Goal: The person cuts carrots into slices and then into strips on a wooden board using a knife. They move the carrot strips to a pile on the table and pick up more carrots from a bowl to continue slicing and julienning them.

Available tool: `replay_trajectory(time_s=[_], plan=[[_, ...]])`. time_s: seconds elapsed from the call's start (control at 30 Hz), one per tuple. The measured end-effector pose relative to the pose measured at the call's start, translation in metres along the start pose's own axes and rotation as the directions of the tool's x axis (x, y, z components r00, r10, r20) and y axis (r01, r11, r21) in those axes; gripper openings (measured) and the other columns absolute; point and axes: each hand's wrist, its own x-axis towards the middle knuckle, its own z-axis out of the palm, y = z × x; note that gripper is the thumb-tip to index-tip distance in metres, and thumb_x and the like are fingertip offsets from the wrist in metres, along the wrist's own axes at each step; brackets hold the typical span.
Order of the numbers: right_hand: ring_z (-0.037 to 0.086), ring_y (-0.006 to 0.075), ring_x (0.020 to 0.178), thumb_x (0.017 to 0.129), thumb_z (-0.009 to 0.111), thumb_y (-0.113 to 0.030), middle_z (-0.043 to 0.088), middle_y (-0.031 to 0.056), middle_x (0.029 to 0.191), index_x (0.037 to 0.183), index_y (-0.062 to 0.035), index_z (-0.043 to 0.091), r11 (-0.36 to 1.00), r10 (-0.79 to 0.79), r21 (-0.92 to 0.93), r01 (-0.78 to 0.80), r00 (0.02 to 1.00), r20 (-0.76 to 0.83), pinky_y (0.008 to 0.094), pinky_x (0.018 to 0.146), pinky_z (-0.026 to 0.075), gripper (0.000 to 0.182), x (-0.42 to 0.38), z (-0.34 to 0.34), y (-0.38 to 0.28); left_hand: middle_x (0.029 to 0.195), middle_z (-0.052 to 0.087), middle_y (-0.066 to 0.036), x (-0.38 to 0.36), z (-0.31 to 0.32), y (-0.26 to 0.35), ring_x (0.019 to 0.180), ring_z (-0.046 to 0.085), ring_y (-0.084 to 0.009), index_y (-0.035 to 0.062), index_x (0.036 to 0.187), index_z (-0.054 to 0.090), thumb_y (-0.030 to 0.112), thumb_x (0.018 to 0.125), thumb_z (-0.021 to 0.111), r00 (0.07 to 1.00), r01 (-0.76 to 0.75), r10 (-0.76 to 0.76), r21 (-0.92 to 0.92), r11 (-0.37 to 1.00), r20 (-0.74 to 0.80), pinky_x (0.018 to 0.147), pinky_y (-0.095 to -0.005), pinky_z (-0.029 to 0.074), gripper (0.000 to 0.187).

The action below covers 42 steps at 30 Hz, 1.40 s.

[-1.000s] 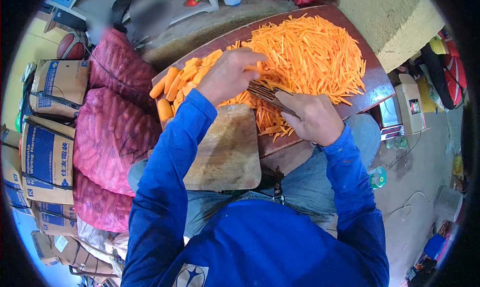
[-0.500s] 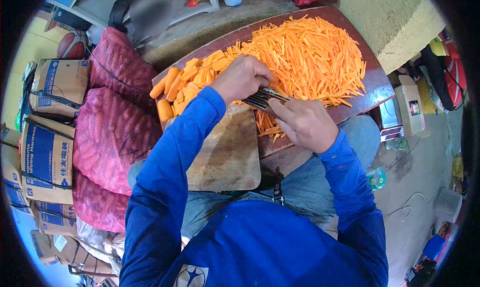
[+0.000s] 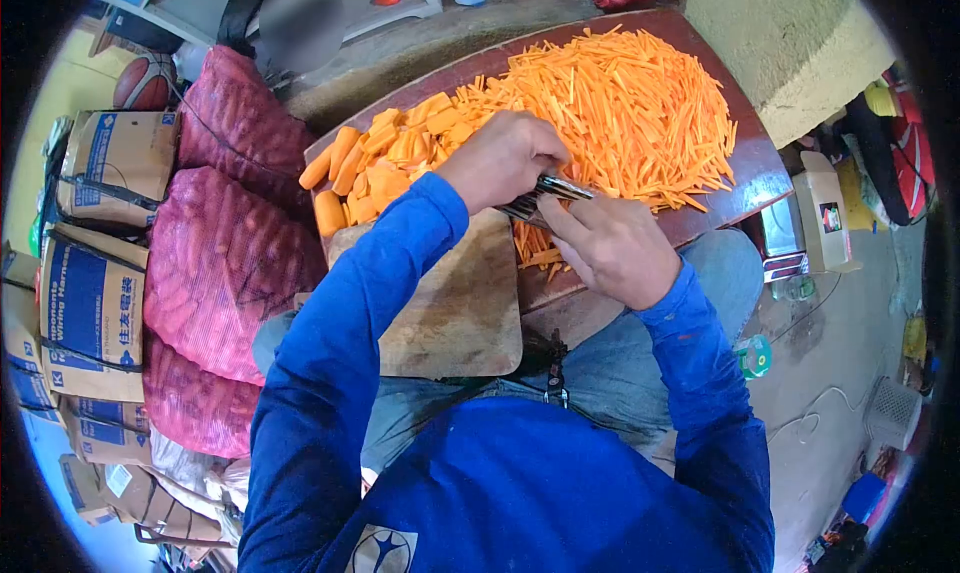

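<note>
My right hand (image 3: pixel 618 251) is wrapped round a dark slicing tool (image 3: pixel 522 209) with several parallel metal strips or blades, tilted above the table's near edge. Close against the tool's far side is my left hand (image 3: pixel 505 158), its fingers curled downward; what they pinch is hidden. A large heap of carrot sticks (image 3: pixel 630 113) lies just beyond both hands. To the left of the heap are peeled carrot chunks (image 3: pixel 380 153), partly covered by my left forearm. Below my hands a worn wooden cutting board (image 3: pixel 450 313) rests over my lap, against the table.
The dark red table (image 3: pixel 755 163) carries the carrots. Mesh sacks (image 3: pixel 225 263) and strapped cardboard boxes (image 3: pixel 95 303) stand at left. A concrete block (image 3: pixel 790 43) rises at the far right. On the floor at right are a green-lidded container (image 3: pixel 753 357) and a cable.
My left hand has shifted slightly right, over the tool. The tool has tilted, with less of its bladed face showing. My right hand has stayed nearly in place.
</note>
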Motion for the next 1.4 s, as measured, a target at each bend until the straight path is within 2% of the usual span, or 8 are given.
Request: replay_trajectory(time_s=[0.13,0.33,0.4,0.5,0.63,0.87,1.2,1.4], plan=[[0.069,0.0315,0.074,0.089,0.069,-0.015,0.065,0.0112,0.083,0.129,0.0019,0.064,1.000,0.011,-0.018,-0.011,1.000,0.002,0.0452,0.067,0.057,0.043,-0.002,0.001,0.001,0.091,0.076,-0.015,-0.004,-0.015,-0.002,0.089,0.072,-0.0333,0.0013,0.097,0.080,-0.002,0.081,0.082,0.980,-0.068,0.084,0.090,0.994,-0.182,0.081,-0.0406,0.057,0.017],[0.069,0.0320,0.079,0.089,0.075,-0.015,0.065,0.0108,0.089,0.135,-0.0037,0.064,0.997,0.078,-0.026,-0.077,0.995,0.065,0.0457,0.068,0.055,0.049,-0.006,0.005,0.002,0.095,0.076,-0.014,-0.037,-0.034,0.009,0.087,0.072,-0.0262,-0.0024,0.102,0.081,-0.002,0.082,0.084,0.908,0.298,-0.367,-0.302,0.905,-0.203,0.082,-0.0358,0.056,0.020],[0.069,0.0319,0.079,0.089,0.075,-0.015,0.065,0.0108,0.089,0.136,-0.0037,0.064,0.998,0.064,-0.021,-0.063,0.996,0.060,0.0457,0.068,0.055,0.050,-0.005,0.006,0.001,0.094,0.076,-0.015,-0.042,-0.028,0.008,0.088,0.072,-0.0268,-0.0027,0.103,0.081,-0.002,0.083,0.083,0.909,0.303,-0.375,-0.332,0.893,-0.180,0.082,-0.0359,0.056,0.020],[0.069,0.0319,0.078,0.089,0.075,-0.014,0.065,0.0112,0.089,0.137,-0.0038,0.064,0.999,0.043,-0.023,-0.042,0.997,0.061,0.0458,0.068,0.055,0.050,-0.004,0.006,-0.001,0.092,0.076,-0.015,-0.042,-0.025,-0.004,0.087,0.073,-0.0278,-0.0035,0.100,0.081,-0.001,0.085,0.081,0.986,0.069,-0.057,0.070,0.995,-0.156,0.081,-0.0369,0.056,0.015],[0.069,0.0316,0.076,0.089,0.069,-0.013,0.064,0.0114,0.083,0.130,0.0018,0.065,0.998,0.012,-0.064,-0.011,1.000,0.012,0.0450,0.066,0.057,0.044,0.000,0.003,-0.003,0.089,0.073,-0.016,-0.037,-0.025,-0.015,0.083,0.071,-0.0328,-0.0018,0.096,0.079,0.000,0.087,0.078,0.888,0.211,-0.225,-0.078,0.974,-0.400,0.077,-0.0408,0.056,0.010],[0.069,0.0329,0.076,0.090,0.072,-0.014,0.064,0.0120,0.085,0.131,0.0006,0.065,1.000,0.022,-0.019,-0.022,1.000,0.020,0.0452,0.065,0.056,0.043,-0.002,0.006,0.001,0.091,0.075,-0.011,-0.072,-0.026,0.000,0.084,0.070,-0.0219,-0.0022,0.103,0.080,-0.001,0.087,0.082,0.849,0.247,-0.273,-0.116,0.962,-0.453,0.078,-0.0341,0.054,0.016],[0.075,0.0370,0.081,0.087,0.081,-0.015,0.076,0.0196,0.096,0.129,-0.0017,0.070,0.949,0.124,0.293,-0.119,0.992,-0.002,0.0463,0.069,0.059,0.046,-0.005,0.010,-0.003,0.091,0.068,-0.011,-0.214,0.008,0.063,0.080,0.063,-0.0219,-0.0014,0.112,0.077,-0.002,0.088,0.079,0.637,0.539,-0.503,-0.129,0.832,-0.584,0.071,-0.0331,0.050,0.024],[0.075,0.0387,0.081,0.087,0.082,-0.016,0.077,0.0204,0.096,0.130,-0.0020,0.071,0.921,0.069,0.378,-0.095,0.994,0.082,0.0465,0.069,0.060,0.046,0.004,0.014,-0.028,0.099,0.066,-0.007,-0.279,0.039,0.078,0.087,0.065,-0.0132,-0.0020,0.127,0.074,-0.008,0.094,0.074,0.348,0.472,-0.821,-0.672,0.571,-0.453,0.079,-0.0272,0.060,0.034]])
